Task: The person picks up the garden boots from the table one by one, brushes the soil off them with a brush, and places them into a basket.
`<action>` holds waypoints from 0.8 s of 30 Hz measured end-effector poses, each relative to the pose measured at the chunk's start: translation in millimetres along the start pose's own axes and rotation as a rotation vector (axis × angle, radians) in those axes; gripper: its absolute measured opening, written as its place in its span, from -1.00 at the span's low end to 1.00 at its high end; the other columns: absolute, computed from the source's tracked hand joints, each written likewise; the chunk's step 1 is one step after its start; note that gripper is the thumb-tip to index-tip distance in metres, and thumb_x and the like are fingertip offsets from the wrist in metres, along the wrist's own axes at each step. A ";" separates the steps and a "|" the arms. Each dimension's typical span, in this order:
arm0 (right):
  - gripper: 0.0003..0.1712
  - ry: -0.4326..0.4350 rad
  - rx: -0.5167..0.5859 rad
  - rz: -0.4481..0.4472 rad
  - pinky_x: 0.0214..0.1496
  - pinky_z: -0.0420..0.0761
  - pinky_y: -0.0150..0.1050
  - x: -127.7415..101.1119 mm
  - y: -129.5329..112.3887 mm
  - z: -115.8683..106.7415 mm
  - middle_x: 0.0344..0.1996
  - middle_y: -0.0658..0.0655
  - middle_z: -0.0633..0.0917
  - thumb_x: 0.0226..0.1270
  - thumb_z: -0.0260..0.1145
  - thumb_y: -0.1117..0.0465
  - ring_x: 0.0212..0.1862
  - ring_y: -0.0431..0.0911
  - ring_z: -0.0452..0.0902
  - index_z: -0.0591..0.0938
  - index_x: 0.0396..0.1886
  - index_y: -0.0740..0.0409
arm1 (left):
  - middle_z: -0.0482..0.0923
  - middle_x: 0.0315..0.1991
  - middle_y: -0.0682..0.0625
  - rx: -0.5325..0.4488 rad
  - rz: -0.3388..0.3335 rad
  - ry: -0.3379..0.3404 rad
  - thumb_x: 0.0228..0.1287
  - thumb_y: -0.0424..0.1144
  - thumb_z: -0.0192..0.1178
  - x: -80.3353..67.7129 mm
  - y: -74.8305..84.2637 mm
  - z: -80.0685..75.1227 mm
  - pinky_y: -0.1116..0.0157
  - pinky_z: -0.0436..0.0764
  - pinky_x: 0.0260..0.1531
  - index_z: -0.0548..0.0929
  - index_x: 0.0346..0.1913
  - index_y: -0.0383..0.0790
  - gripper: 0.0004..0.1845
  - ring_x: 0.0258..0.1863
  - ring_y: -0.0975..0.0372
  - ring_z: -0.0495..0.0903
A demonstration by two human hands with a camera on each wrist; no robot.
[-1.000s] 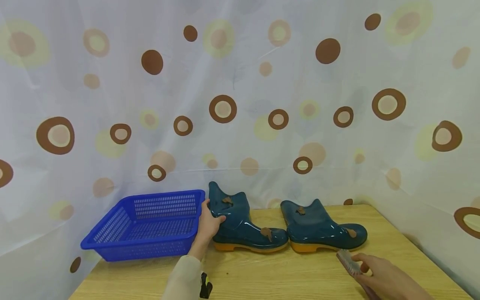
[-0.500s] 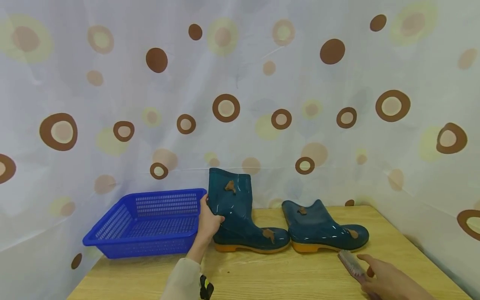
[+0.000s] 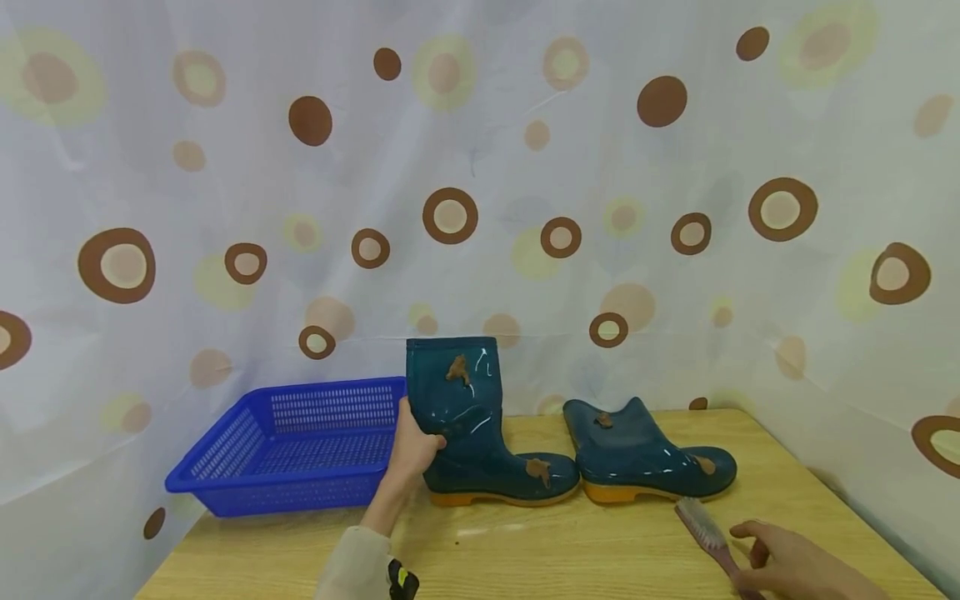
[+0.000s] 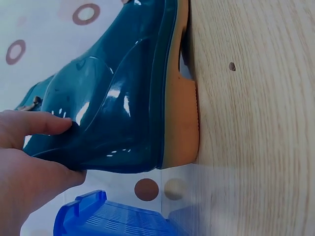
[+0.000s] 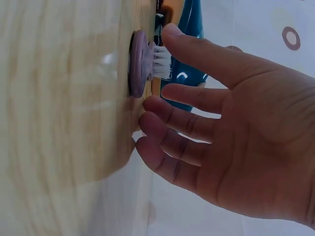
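Note:
My left hand [image 3: 414, 446] grips the back of the left dark green rain boot [image 3: 457, 408] near the ankle. In the left wrist view the thumb [image 4: 51, 124] presses the boot's glossy side; the other fingers are mostly hidden. This boot stands upright with brown smears on its shaft and toe. The second rain boot [image 3: 626, 454] is beside it, its shaft slumped, similarly smeared. My right hand [image 3: 798, 562] hovers with loosely bent fingers by a scrub brush [image 3: 708, 533]. In the right wrist view the brush [image 5: 141, 64] lies bristles up on the table, apart from the fingers.
A blue plastic basket [image 3: 285, 496] stands left of the boots, close to my left hand. All of it rests on a light wooden table [image 3: 570, 550]. A white curtain with brown circles [image 3: 495, 167] hangs right behind.
The left boot's shaft has gone from slumped to upright in my left hand's grip. My right hand has drawn slightly back to the right from the brush, which stays on the table.

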State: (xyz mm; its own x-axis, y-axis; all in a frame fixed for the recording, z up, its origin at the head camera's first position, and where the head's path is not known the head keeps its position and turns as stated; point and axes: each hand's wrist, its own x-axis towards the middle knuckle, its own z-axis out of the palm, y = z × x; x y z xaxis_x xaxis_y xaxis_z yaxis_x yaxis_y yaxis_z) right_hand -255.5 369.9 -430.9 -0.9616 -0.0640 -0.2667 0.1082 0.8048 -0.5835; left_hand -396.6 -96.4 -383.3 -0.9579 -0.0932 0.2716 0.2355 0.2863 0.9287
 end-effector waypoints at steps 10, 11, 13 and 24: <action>-0.37 -0.035 0.070 0.004 -0.29 0.48 -0.18 -0.3 0.4 5.8 -0.37 0.11 0.52 0.24 0.40 0.18 -0.31 -0.06 0.44 0.45 0.19 0.45 | 0.22 0.44 -0.32 0.020 0.058 -0.087 -0.04 -0.68 0.24 -9.0 -5.2 -11.0 -0.26 0.16 0.42 0.06 0.49 -0.32 -0.02 0.44 -0.22 0.21; -0.41 -0.032 0.060 0.015 -0.27 0.51 -0.17 -0.3 1.2 5.8 -0.35 0.11 0.53 0.23 0.41 0.19 -0.30 -0.06 0.44 0.48 0.16 0.44 | 0.20 0.45 -0.32 0.021 0.062 -0.099 -0.02 -0.67 0.24 -10.4 -5.2 -11.8 -0.27 0.16 0.41 0.04 0.51 -0.32 -0.01 0.45 -0.22 0.20; -0.50 -0.027 0.046 0.026 -0.23 0.57 -0.13 0.3 3.4 5.6 -0.31 0.10 0.57 0.23 0.40 0.21 -0.27 -0.06 0.46 0.52 0.08 0.41 | 0.17 0.48 -0.29 0.022 0.070 -0.116 0.03 -0.65 0.25 -12.6 -4.9 -12.7 -0.26 0.17 0.41 0.01 0.53 -0.28 0.00 0.46 -0.21 0.18; -0.69 -0.024 0.052 0.068 -0.23 0.61 -0.13 1.1 4.8 3.4 -0.31 0.11 0.60 0.20 0.36 0.27 -0.29 -0.05 0.50 0.53 -0.12 0.32 | 0.12 0.54 -0.14 -0.047 0.128 -0.207 0.22 -0.60 0.20 -18.2 -7.3 -19.3 -0.22 0.18 0.43 -0.02 0.58 -0.06 -0.05 0.51 -0.11 0.16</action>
State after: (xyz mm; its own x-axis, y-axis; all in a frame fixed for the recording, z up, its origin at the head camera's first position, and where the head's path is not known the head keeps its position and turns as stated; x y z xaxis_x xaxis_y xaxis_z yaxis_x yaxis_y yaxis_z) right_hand -255.2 371.7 -436.5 -0.9453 -0.0250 -0.3253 0.1868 0.7760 -0.6024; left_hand -377.7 -115.2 -390.1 -0.9320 0.1394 0.3347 0.3596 0.2381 0.9022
